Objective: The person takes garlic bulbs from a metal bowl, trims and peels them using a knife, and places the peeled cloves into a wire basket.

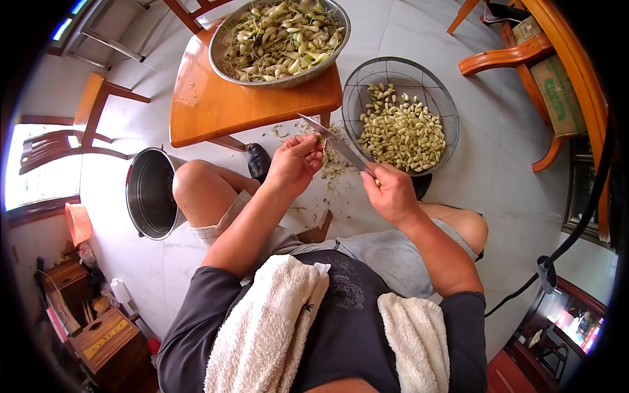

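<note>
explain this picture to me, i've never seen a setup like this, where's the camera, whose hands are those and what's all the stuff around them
There is no machine here: one person works with bare hands, and the single picture comes from a camera worn on their head, looking forward and down. That is why their own towel shows at the bottom.

The right hand grips a knife. The left hand pinches what looks like a small bulb by the blade.

Ahead, a bowl of rooty bulbs stands on a chair. Lower, to the right, a basket holds pale, trimmed-looking bulbs. Scraps litter the floor.
</note>
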A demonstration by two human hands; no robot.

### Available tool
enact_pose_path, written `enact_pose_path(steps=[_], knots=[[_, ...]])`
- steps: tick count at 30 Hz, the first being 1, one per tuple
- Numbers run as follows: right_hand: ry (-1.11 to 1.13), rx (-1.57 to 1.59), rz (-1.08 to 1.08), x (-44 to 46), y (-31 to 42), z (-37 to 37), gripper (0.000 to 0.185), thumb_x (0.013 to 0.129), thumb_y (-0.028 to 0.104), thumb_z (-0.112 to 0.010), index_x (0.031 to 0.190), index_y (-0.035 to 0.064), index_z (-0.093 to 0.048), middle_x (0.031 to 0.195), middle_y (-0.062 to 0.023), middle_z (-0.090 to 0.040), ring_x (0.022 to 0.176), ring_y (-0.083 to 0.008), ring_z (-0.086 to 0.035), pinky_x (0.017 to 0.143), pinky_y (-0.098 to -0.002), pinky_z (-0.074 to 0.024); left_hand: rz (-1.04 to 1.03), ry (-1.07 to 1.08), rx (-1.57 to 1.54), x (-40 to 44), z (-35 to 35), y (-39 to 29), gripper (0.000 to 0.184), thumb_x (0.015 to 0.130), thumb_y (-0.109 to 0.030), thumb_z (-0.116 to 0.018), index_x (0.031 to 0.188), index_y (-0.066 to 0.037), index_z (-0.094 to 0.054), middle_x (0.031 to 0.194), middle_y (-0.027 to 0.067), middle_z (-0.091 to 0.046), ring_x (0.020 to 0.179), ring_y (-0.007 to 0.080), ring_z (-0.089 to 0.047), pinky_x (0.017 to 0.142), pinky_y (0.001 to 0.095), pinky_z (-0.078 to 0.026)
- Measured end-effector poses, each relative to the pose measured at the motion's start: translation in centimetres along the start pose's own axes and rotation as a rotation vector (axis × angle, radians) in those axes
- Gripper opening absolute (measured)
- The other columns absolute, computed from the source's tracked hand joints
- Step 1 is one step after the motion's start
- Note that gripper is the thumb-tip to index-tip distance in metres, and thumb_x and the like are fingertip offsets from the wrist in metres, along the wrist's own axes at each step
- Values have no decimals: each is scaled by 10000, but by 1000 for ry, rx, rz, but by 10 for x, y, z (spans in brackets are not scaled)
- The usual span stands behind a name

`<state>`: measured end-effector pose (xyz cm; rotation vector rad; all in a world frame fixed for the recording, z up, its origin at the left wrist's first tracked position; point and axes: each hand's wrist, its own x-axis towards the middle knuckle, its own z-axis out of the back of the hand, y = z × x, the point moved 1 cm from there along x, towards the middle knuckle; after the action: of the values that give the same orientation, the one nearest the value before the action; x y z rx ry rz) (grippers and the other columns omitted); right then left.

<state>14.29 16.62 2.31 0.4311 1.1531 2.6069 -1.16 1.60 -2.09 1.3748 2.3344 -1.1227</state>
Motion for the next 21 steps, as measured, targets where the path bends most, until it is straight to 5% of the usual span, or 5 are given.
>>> enact_pose_path(steps=[21], knots=[[-19,-293,165,-5,-1,0,210,767,57,-593,973,29,-622,737,-93,-575,663,-270,-598,568,-354,-493,-18,88,-187,2,-3,7,39,913,-42,-508,940,-14,-504,802,67,-576,664,138,-551,570,237,-455]])
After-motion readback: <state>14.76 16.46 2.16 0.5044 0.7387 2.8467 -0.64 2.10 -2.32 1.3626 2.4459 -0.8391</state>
